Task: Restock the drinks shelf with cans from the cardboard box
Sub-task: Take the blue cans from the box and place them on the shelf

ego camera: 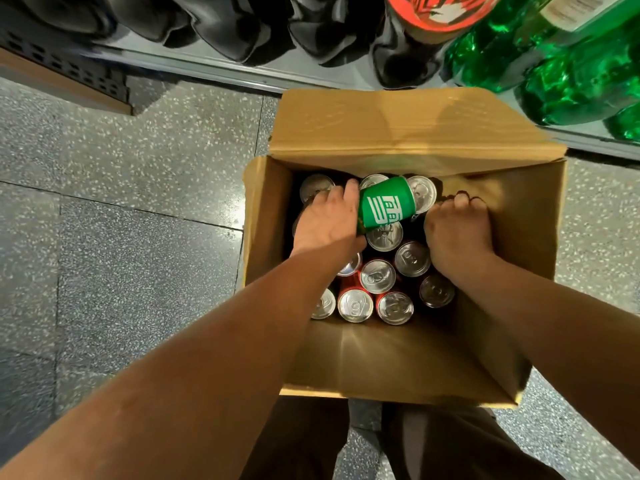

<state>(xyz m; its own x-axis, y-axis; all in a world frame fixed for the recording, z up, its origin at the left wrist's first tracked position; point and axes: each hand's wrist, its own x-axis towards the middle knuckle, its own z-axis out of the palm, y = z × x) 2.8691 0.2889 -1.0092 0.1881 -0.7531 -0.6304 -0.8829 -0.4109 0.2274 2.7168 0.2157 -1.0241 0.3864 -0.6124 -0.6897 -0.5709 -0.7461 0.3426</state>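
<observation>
- Open brown cardboard box (pixel 381 358): upright silver-topped cans (pixel 377 276) inside (some red).
- Left hand (pixel 329 220) grips a tilted green aluminium can (pixel 386 204).
- Right hand (pixel 457 230): curled among cans, grip unclear.

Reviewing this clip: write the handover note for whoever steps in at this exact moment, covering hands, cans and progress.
Left hand: grips a green can, tilted, over the upright cans inside the cardboard box.
Right hand: fingers curled down inside the box at its right side; what it holds, if anything, is hidden.
The box stands open on the floor in front of the shelf.
Done: no can shows on the shelf, only bottles.
Left: take the green can out, shelve it, then the rest.
</observation>
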